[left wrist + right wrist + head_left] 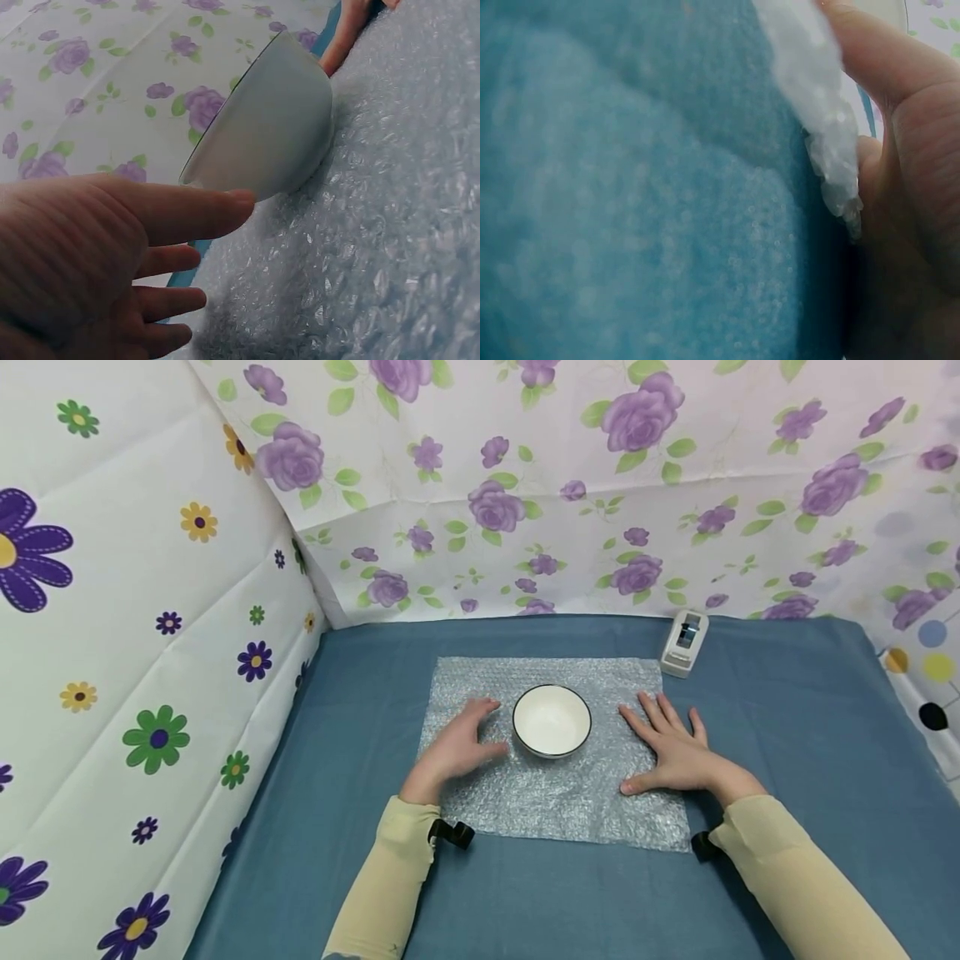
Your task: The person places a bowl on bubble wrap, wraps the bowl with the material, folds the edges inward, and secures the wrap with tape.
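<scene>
A white bowl (552, 720) with a dark rim stands upright on a sheet of bubble wrap (555, 802). Just left of the bowl is my left hand (459, 745), thumb and fingers spread apart and holding nothing. In the left wrist view the left thumb (202, 212) points at the side of the bowl (274, 124); whether it touches cannot be told. My right hand (671, 752) lies with fingers spread over the right edge of the bubble wrap. From the right wrist, the wrap's edge (832, 157) shows beside the right thumb (892, 56).
A white tape dispenser (684, 643) stands at the back, near the wrap's upper right corner. The table has a blue cloth (337, 860). Flowered curtains hang behind (495, 510) and along the left side (157, 739).
</scene>
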The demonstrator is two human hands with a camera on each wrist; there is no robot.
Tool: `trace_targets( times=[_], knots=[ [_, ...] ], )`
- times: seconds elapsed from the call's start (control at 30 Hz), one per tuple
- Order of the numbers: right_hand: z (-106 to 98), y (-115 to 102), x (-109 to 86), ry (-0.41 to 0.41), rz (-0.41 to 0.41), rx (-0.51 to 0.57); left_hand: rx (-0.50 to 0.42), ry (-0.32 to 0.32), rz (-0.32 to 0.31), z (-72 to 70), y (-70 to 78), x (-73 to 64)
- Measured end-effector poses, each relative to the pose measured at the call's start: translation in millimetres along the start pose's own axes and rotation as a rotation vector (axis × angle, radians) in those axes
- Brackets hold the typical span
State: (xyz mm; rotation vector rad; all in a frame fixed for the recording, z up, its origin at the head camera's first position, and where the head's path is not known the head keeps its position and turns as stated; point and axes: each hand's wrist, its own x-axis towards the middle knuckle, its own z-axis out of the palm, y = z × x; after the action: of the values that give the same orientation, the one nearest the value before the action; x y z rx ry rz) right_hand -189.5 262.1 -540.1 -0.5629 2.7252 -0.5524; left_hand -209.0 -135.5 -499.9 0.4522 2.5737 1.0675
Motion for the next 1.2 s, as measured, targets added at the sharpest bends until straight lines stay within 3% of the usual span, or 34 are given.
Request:
trace_targets(
  times=[0.27,0.43,0.6,1.2],
  knots=[
    [1,0,-0.5,0.0,0.0,0.007,0.065,-0.13,0.011,-0.4,-2.4,-2.2],
    [1,0,0.0,0.003,0.002,0.001,0.165,-0.172,0.022,2.2,-3.6,-3.0],
    [1,0,1.2,0.005,0.002,-0.004,0.247,-0.185,0.018,5.7,-5.5,-1.8],
    [1,1,-1.5,0.031,-0.013,0.029,0.264,-0.173,-0.001,9.5,-5.0,-1.9]
  ],
)
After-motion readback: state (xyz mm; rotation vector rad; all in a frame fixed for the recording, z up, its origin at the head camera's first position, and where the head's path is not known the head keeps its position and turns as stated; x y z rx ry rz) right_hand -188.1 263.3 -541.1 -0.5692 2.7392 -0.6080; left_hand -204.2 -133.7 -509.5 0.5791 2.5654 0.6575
